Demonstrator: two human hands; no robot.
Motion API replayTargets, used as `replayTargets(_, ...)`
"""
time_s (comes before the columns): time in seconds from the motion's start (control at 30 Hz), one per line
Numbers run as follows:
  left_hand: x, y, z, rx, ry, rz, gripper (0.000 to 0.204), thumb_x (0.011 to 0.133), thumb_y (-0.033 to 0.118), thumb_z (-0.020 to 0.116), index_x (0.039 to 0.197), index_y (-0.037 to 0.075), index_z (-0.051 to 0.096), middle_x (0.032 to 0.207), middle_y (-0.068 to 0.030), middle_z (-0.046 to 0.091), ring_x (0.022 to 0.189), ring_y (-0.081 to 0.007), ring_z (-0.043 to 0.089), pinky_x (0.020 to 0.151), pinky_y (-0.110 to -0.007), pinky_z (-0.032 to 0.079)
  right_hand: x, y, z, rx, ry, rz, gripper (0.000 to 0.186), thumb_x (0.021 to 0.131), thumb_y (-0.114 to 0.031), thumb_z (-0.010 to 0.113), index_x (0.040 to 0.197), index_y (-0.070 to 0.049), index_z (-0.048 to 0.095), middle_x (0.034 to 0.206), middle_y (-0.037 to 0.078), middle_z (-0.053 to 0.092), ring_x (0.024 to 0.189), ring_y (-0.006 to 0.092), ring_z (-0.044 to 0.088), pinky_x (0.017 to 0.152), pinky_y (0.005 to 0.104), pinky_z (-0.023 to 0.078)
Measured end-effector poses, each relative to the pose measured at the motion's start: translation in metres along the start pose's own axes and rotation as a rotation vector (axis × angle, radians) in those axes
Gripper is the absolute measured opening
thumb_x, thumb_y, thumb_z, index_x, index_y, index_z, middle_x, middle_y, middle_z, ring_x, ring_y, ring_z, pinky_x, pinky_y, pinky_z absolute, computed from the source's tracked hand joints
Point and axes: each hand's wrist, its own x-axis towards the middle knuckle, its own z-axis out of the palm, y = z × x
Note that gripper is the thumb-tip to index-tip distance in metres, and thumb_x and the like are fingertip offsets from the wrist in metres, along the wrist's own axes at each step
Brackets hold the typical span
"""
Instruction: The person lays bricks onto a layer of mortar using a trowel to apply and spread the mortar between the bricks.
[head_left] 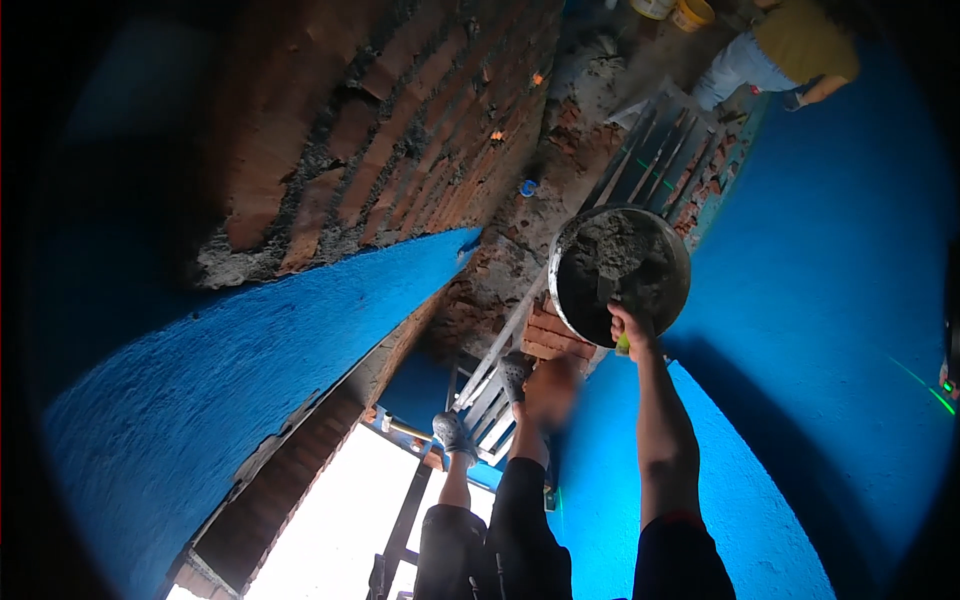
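Note:
My right hand (632, 325) is closed around the yellow-green handle (623, 345) of a trowel, which reaches down into a round metal-rimmed bucket (554, 290). Grey wet mortar (620, 243) is heaped toward the bucket's far side, and the trowel's blade (607, 289) lies against it, partly hidden. Beside the bucket, on its near left, sits a stack of red bricks (555, 328). A blurred orange-brown shape (552, 390) lies just nearer; I cannot make out what it is. My left hand does not show.
I stand on a slatted wooden platform (485, 405); another slatted section (650, 150) extends beyond the bucket. A rough brick wall (340, 170) rises left, a blue wall (820, 270) right. At the far right a person in a yellow top (805, 42) bends near yellow buckets (693, 13). Rubble (500, 270) covers the ground below.

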Motion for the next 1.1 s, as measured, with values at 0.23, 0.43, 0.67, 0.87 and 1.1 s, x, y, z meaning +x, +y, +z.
replayTargets(0.23,-0.009,0.010,0.009,-0.046,0.001,0.062,0.046,0.080,0.014,0.060,0.125,0.005,0.049,0.086,-0.0140,0.066,0.070,-0.0226,0.063,0.059,-0.037,0.050,-0.051,0.019,-0.035,-0.078,0.061,-0.186,0.032,0.081,-0.024,0.068,0.061,-0.014,0.045,0.051,-0.003,0.039,0.041,0.0097,0.037,0.042,0.0279,0.028)
replayTargets(0.43,-0.054,-0.062,0.072,-0.127,-0.065,0.104,0.050,0.079,0.012,0.061,0.127,0.005,0.047,0.083,-0.0134,0.066,0.066,-0.0215,0.063,0.056,-0.037,0.050,-0.125,0.030,-0.025,-0.431,0.046,-0.358,0.016,0.080,-0.017,0.068,0.083,-0.004,0.060,0.069,0.002,0.056,0.060,0.0141,0.054,0.054,0.0285,0.043)
replayTargets(0.67,-0.055,-0.020,0.030,-0.292,0.145,0.189,0.027,0.077,0.029,0.064,0.081,0.002,0.067,0.078,-0.0156,0.065,0.075,-0.0303,0.063,0.067,-0.041,0.049,-0.238,0.022,-0.057,-0.546,-0.098,-0.217,0.041,0.088,-0.018,0.059,0.127,-0.009,0.049,0.098,0.005,0.051,0.085,0.0151,0.046,0.069,0.0311,0.038)
replayTargets(0.87,-0.051,-0.045,0.080,-0.861,-0.087,0.074,0.028,0.077,0.036,0.067,0.078,0.008,0.064,0.059,-0.0015,0.057,0.043,-0.0117,0.051,0.039,-0.028,0.040,-0.420,-0.017,0.055,-0.514,-0.189,-0.051,0.033,0.088,-0.019,0.059,0.118,-0.005,0.057,0.057,-0.001,0.048,0.042,0.0069,0.040,0.035,0.0238,0.029)
replayTargets(1.1,-0.095,-0.095,0.079,-1.188,-0.095,0.107,0.026,0.077,0.033,0.071,0.077,0.008,0.062,0.058,0.0022,0.051,0.044,-0.0065,0.043,0.039,-0.022,0.033,-0.410,0.007,0.122,-1.155,-0.669,0.068,0.025,0.088,-0.042,0.058,0.095,-0.018,0.060,0.060,-0.001,0.048,0.052,0.0118,0.045,0.053,0.0334,0.041)
